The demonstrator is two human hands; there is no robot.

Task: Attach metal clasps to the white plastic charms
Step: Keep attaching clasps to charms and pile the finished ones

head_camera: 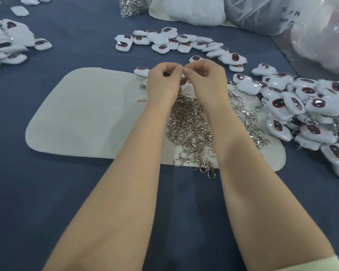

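Mat beneath; charm sits inside left grip.

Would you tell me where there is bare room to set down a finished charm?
The mat is bare left of the left hand and clasps; so is the cloth between the left charm pile and the mat. Right of the right hand, clasps and the charm heap crowd it.
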